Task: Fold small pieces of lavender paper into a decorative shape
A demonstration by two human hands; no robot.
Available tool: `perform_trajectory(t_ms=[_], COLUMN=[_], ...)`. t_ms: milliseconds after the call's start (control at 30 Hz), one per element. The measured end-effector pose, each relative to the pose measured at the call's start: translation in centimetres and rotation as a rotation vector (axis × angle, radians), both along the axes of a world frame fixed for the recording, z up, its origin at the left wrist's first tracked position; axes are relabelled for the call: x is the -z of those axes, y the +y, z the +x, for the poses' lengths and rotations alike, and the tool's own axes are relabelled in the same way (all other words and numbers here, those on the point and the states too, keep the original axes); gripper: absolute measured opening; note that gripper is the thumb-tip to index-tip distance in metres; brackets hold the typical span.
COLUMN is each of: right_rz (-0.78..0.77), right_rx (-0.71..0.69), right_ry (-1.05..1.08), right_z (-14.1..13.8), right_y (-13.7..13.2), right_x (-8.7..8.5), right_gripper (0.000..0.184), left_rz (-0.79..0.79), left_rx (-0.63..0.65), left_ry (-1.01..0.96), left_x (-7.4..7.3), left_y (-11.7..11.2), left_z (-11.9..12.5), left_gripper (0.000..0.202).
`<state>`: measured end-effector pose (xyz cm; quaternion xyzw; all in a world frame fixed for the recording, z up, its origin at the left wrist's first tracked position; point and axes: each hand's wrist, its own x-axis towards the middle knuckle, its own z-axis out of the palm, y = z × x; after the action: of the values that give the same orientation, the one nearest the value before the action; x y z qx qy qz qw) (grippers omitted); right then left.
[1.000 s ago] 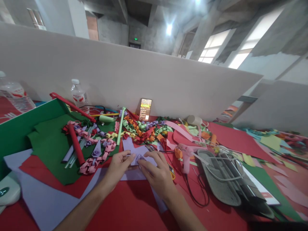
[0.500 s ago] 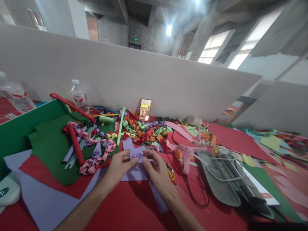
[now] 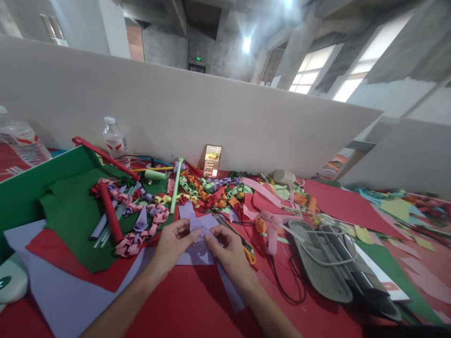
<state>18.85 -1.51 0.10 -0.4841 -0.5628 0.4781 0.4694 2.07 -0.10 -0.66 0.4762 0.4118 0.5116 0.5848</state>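
"Purple paper (image 3: 196,225): where do I see it?"
"Between left hand (image 3: 175,241) and right hand (image 3: 229,249), over the red table (image 3: 176,305). Left thumb and fingers pinch it; right thumb touches it; whether those fingers grip, I cannot tell. Glue gun (image 3: 272,237) lies right, pink chain (image 3: 131,245) left"

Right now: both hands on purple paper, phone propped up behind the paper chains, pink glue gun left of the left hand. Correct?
One slip: the pink glue gun lies right of the right hand, not left of the left hand, per the head view. Both hands on purple paper and the propped phone are right.
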Motion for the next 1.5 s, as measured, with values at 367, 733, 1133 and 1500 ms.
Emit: perform_trajectory(t_ms=[367, 733, 1133, 1500], right_rz=[-0.08, -0.102, -0.047, 0.201], right_rx=[-0.022, -0.059, -0.036, 0.159], right_ry=[0.101, 0.131, 0.057, -0.069], right_z=[-0.02, -0.07, -0.09, -0.07], right_y=[0.18, 0.05, -0.13, -0.76], right_x=[0.28, 0.24, 0.19, -0.44], right_gripper=[0.039, 0.036, 0.034, 0.018], left_rz=[-0.153, -0.048, 0.021, -0.002], left_rx=[-0.064, 0.018, -0.035, -0.004], left_ry=[-0.075, -0.042, 0.033, 0.04], left_x=[-0.44, 0.01, -0.13, -0.41], left_y=[-0.28, -0.12, -0.28, -0.33], left_z=[0.25, 0.01, 0.36, 0.08], left_gripper=[0.038, 0.026, 0.024, 0.025])
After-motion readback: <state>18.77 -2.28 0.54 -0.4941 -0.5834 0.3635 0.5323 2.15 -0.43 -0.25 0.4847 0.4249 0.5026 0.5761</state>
